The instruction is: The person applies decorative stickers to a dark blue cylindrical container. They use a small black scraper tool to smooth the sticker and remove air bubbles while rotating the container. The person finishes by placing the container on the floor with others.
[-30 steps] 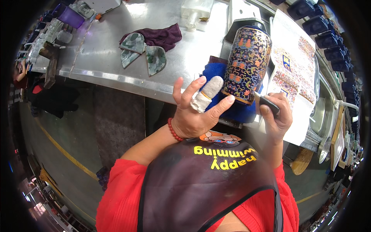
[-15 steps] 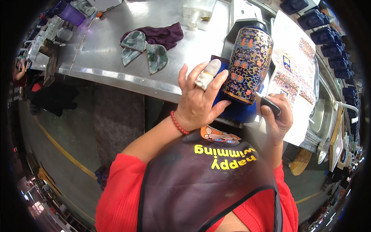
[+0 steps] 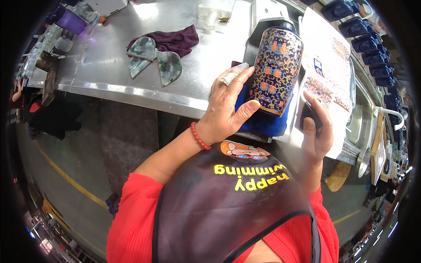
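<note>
R hand [image 3: 319, 131] pinches dark flat tool [image 3: 308, 115]; L hand [image 3: 226, 104], half-open w/ nothing gripped, is at side of dark-blue floral cylindrical bottle [image 3: 277, 70], prob. steadying it; bright-blue cloth [image 3: 263, 126] underneath likely pads it, by shiny metal tabletop [image 3: 105, 57].

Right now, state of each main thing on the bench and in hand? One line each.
Left hand: open, at the bottle's left side; contact unclear.
Right hand: holding a dark flat tool.
Dark flat tool: partly hidden by fingers.
Patterned bottle: on its side, neck away from the person.
Blue cloth: under the bottle.
Printed sheet: spread out, pattern up.
Purple cloth: crumpled.
Green mottled pieces: lying loose.
</note>
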The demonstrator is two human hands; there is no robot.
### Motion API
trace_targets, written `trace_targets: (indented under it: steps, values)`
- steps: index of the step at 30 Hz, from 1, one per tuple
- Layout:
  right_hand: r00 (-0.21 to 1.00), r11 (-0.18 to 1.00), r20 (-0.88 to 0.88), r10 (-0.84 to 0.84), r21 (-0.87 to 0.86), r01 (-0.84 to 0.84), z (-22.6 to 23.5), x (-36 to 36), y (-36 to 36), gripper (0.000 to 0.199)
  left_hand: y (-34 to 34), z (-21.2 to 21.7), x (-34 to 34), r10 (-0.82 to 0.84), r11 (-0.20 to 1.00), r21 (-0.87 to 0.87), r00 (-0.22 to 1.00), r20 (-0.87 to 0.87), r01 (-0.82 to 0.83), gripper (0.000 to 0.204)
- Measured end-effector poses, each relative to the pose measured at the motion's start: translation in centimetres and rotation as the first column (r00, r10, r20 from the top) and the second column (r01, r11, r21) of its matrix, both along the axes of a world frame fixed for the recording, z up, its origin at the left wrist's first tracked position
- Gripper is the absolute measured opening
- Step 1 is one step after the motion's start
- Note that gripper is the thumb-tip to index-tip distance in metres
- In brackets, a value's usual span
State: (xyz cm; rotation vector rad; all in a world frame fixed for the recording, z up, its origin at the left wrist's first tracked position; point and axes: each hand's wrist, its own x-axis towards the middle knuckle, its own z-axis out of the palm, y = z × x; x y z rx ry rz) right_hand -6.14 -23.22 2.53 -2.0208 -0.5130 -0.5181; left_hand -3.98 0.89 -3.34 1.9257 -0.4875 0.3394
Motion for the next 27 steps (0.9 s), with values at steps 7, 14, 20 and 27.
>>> trace_targets:
  steps: [7,14,20,27]
  values:
    - [0.983,0.899,0.179,0.037,-0.435,0.046,0.0,-1.3,2.6,0.038,0.0,-0.4,0.1,-0.036,0.997,-0.068,0.999,-0.01,0.035,0.07]
    - [0.989,0.823,0.149,-0.02,-0.559,0.101,-0.9,-2.1,3.5,0.05,-0.1,-0.8,0.3,-0.006,0.999,-0.053,1.0,0.011,0.007,0.07]
    - [0.989,0.777,0.142,-0.045,-0.618,0.124,-0.3,-2.2,3.8,0.053,0.0,-0.7,0.4,-0.019,0.997,-0.071,1.0,0.014,0.02,0.07]
    - [0.988,0.788,0.152,-0.033,-0.604,0.119,-0.5,-2.1,3.9,0.053,0.0,-0.9,0.4,-0.036,0.997,-0.069,0.999,0.018,0.037,0.07]
